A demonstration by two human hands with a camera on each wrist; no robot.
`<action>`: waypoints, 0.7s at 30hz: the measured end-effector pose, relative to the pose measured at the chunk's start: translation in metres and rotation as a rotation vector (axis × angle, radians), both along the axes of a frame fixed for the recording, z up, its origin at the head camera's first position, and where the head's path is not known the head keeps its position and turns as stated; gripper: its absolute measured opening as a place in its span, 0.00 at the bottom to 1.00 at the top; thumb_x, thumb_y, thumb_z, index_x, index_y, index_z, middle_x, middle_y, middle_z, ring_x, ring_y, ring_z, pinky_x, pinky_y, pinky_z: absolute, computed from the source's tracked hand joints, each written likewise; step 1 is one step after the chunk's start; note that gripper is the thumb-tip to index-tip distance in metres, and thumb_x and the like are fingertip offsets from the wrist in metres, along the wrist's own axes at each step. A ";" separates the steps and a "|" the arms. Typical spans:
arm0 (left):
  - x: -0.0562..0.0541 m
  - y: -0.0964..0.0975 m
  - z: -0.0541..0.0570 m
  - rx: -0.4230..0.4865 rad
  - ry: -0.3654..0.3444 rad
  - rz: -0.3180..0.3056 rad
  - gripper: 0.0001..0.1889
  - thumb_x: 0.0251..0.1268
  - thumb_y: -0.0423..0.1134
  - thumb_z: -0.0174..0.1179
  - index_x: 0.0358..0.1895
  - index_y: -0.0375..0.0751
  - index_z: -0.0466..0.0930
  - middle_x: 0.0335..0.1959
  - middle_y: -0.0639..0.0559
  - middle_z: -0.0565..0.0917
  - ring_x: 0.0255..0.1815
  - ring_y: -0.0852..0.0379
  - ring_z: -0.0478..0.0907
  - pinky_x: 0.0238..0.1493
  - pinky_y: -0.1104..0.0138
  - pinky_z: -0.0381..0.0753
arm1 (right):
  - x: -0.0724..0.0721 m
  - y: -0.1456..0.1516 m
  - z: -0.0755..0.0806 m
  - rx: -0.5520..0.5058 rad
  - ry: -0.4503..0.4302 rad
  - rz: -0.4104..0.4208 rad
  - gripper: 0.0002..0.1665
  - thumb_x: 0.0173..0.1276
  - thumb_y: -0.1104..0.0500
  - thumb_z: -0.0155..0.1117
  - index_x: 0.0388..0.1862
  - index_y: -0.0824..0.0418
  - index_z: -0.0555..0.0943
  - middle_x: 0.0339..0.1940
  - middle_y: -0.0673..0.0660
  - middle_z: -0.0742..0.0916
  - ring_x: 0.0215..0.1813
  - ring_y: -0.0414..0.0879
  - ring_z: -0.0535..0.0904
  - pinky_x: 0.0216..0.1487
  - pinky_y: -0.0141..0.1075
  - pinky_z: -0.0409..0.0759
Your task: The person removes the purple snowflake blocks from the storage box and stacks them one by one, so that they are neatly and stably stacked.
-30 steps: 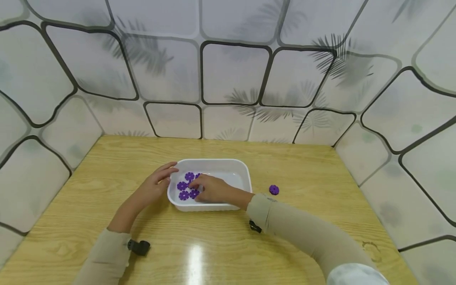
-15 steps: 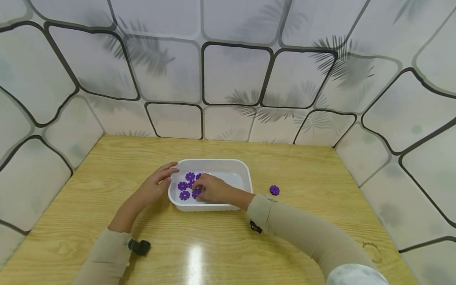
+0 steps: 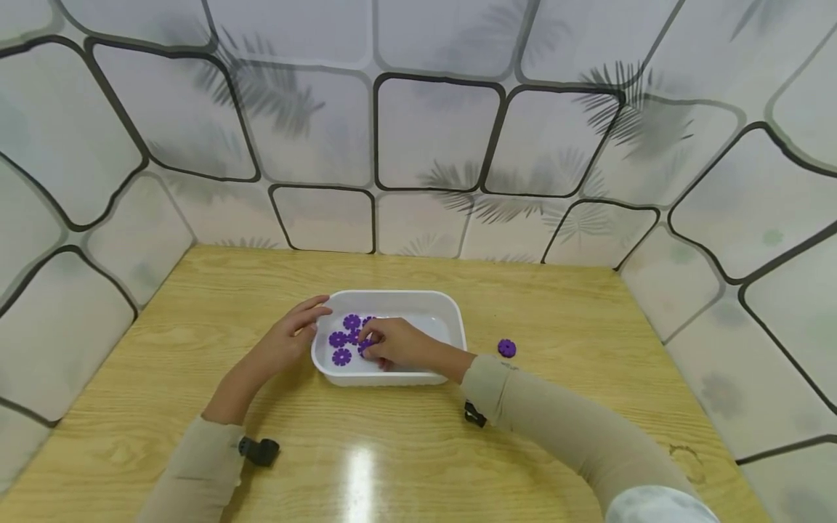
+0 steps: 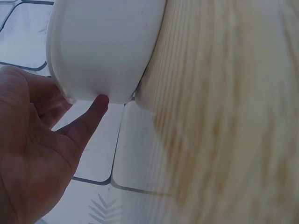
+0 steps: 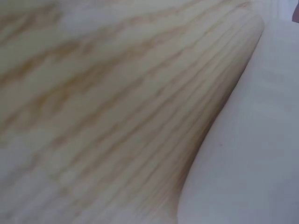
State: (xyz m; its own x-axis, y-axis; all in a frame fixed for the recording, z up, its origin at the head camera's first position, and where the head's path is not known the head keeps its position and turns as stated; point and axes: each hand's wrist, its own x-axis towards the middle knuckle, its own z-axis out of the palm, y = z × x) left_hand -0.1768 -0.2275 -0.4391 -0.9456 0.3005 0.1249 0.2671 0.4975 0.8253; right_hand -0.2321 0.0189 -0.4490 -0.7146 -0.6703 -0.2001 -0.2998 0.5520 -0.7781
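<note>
A white plastic tray stands on the table with several purple flower-shaped discs lying in its left part. At its left end my left hand holds the rim; in the left wrist view the thumb is against the outer wall and the fingers pass behind the rim. My right hand reaches over the front rim into the tray. Its thumb and forefinger pinch one purple flower-shaped disc, partly hidden by the fingers. The right wrist view shows the tray's wall, not this hand's fingers.
On the wooden table, to the right of the tray, lies another purple flower-shaped piece. Patterned white walls enclose the table at the back and both sides. Dark wrist cameras sit at both cuffs.
My right hand has drawn slightly to the right inside the tray, its thumb and forefinger now closed on one disc, which has shifted a little the same way. The left hand stays at the rim.
</note>
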 end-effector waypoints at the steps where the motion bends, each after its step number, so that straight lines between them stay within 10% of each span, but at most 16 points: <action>1: 0.000 0.000 0.000 0.000 -0.001 0.001 0.20 0.78 0.27 0.42 0.67 0.29 0.72 0.79 0.36 0.59 0.80 0.31 0.50 0.78 0.36 0.51 | 0.000 0.000 0.000 -0.013 0.001 0.006 0.14 0.70 0.60 0.68 0.53 0.56 0.82 0.31 0.52 0.85 0.25 0.42 0.84 0.29 0.34 0.86; 21: -0.001 -0.002 -0.003 0.014 -0.010 -0.002 0.20 0.77 0.27 0.42 0.67 0.29 0.72 0.80 0.38 0.59 0.81 0.33 0.49 0.78 0.37 0.51 | -0.001 0.012 0.014 -0.270 -0.301 -0.076 0.27 0.64 0.71 0.68 0.63 0.64 0.80 0.48 0.60 0.85 0.40 0.45 0.88 0.49 0.38 0.89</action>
State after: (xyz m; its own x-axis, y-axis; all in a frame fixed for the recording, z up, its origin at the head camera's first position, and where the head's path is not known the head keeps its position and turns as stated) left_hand -0.1774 -0.2293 -0.4418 -0.9461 0.3008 0.1197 0.2599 0.4855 0.8347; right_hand -0.2333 0.0305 -0.4353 -0.7007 -0.6747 -0.2319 -0.0030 0.3278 -0.9447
